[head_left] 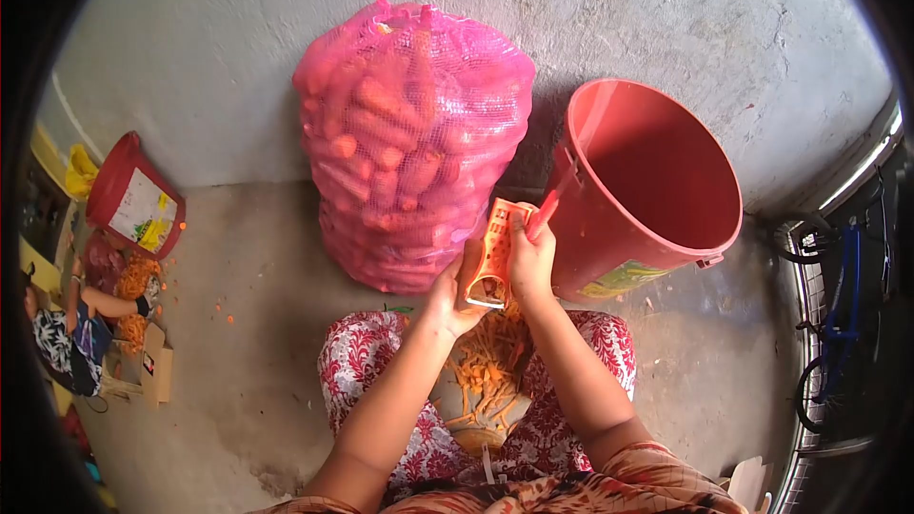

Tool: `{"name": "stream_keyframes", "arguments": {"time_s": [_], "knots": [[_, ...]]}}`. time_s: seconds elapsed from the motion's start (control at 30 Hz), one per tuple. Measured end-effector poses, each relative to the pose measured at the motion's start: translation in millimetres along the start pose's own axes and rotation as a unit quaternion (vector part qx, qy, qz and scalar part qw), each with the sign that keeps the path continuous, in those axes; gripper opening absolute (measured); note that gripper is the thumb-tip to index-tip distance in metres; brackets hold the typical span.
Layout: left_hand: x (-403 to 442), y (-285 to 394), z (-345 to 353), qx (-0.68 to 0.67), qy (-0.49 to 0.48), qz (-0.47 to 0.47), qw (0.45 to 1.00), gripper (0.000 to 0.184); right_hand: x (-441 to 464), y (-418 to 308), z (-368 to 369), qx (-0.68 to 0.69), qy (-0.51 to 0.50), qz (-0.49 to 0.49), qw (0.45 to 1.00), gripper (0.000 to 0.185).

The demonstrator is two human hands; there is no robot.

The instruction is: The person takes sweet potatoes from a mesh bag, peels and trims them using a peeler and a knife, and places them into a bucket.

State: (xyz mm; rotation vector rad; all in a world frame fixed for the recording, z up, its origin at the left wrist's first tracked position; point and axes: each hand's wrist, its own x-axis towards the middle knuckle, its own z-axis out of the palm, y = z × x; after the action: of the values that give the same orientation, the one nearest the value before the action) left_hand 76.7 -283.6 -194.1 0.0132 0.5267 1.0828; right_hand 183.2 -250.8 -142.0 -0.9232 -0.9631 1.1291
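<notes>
In the middle of the head view, my right hand (531,252) is closed on an orange peeler (492,252) with a slotted handle and a metal blade at its lower end. My left hand (447,300) is closed beside and under the peeler's blade end; what lies in its grip is mostly hidden, perhaps a carrot. Orange peelings (487,371) lie in a heap between my knees, below the hands. Just beyond the hands stands a pink mesh sack (414,148) full of carrots. A red bucket (581,228) stands right of my right hand.
At the far left, another person (81,324) sits near a second red bucket (138,209), a pile of orange peelings (133,300) and a cardboard piece (155,366). A grey wall (238,57) rises behind the sack. A blue bicycle (838,324) stands behind a railing at the right.
</notes>
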Motion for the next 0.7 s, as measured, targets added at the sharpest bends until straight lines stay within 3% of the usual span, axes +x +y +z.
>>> {"name": "stream_keyframes", "arguments": {"time_s": [0.07, 0.27, 0.57, 0.7], "knots": [[-11.4, -3.7, 29.1, -0.02, 0.028, 0.007, 0.999, 0.029, -3.5, -8.1, 5.7, -0.012, -0.008, -0.02, 1.0, 0.014], [-6.9, -10.3, 28.3, 0.013, 0.025, 0.044, 0.999, 0.023, -8.3, -17.4, 6.7, -0.045, -0.019, -0.006, 0.999, 0.013], [-8.1, -15.7, 18.3, 0.011, -0.06, -0.007, 0.998, 0.026, -14.6, -20.7, 1.7, -0.109, -0.028, -0.038, 0.993, 0.01], [-3.6, -17.5, 11.0, 0.022, -0.039, -0.006, 0.999, 0.026, -14.9, -6.5, -2.2, -0.152, -0.029, -0.022, 0.988, 0.008]]}}
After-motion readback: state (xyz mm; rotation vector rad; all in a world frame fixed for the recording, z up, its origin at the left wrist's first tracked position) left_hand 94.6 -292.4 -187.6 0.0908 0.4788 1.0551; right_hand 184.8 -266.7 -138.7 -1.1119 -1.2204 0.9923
